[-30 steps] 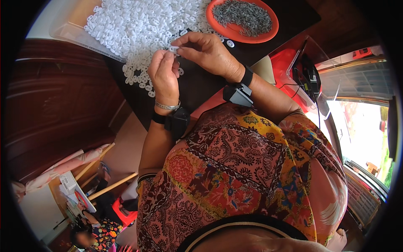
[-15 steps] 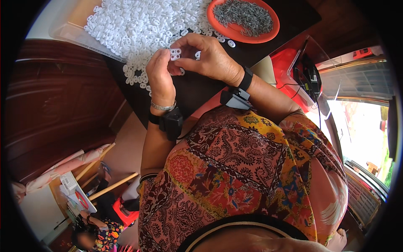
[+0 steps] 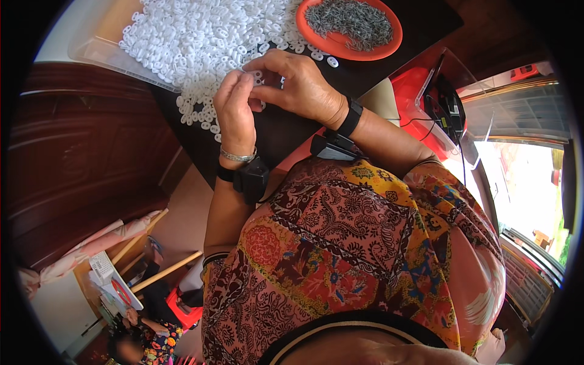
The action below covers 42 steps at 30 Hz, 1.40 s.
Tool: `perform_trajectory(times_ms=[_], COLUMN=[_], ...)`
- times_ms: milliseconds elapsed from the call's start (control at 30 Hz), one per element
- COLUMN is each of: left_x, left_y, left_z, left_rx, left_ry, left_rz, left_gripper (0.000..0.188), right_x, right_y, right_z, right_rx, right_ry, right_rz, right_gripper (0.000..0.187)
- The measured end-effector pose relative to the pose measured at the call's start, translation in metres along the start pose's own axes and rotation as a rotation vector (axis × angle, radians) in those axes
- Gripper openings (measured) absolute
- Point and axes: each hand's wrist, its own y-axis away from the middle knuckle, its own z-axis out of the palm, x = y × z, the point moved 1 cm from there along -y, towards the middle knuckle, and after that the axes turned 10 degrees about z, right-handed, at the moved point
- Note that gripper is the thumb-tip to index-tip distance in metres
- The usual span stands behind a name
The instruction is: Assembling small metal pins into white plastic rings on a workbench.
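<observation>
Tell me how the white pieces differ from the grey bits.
Shape: the white pieces are rounded ovals with holes; the grey bits look thin and slender.
Colour: the white pieces are bright; the grey bits are dull.
Place: the white pieces spill past the clear tray onto the table; the grey bits lie within the orange plate.
Shared: both lie in loose heaps.

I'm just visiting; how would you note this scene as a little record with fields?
Left hand: raised, fingers bent
Right hand: thumb and forefinger reaching toward the left
Between them: a white piece; grip partly hidden
Heap: white holed pieces, in and beside a clear tray
Dish: orange-red dish with grey bits
Surface: dark tabletop
</observation>
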Motion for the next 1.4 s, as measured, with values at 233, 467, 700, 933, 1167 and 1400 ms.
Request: perform_trajectory(times_ms=[233,467,700,933,1167,1400], left_x=[-0.0024,-0.0043,-0.0011,-0.0072,-0.0065,-0.0069], left_y=[-0.0018,-0.0015,0.0001,0.0023,0.0038,0.0045], left_z=[-0.0044,-0.0060,-0.0037,-0.0034,-0.0014,-0.0002], left_rx=[-0.004,-0.012,0.010,0.002,0.006,-0.002], left_ry=[0.102,0.079,0.051,-0.032,-0.069,-0.058], left_rz=[0.006,0.018,0.018,0.064,0.071,0.080], left_gripper=[0.022,0.021,0.021,0.024,0.024,0.024], right_x=[0.0001,-0.0007,-0.0005,-0.0010,-0.0001,0.0031], right_y=[-0.0014,0.0006,-0.0005,-0.0004,0.0009,0.0026], right_z=[-0.0011,0.0008,-0.0002,-0.0006,-0.0022,-0.0040], right_rx=[-0.042,-0.019,-0.041,-0.013,-0.027,-0.031], right_ry=[-0.052,-0.068,-0.060,-0.045,0.006,0.024], right_rz=[-0.013,-0.006,0.000,-0.027,-0.065,-0.078], right_gripper=[0.031,0.030,0.029,0.025,0.023,0.019])
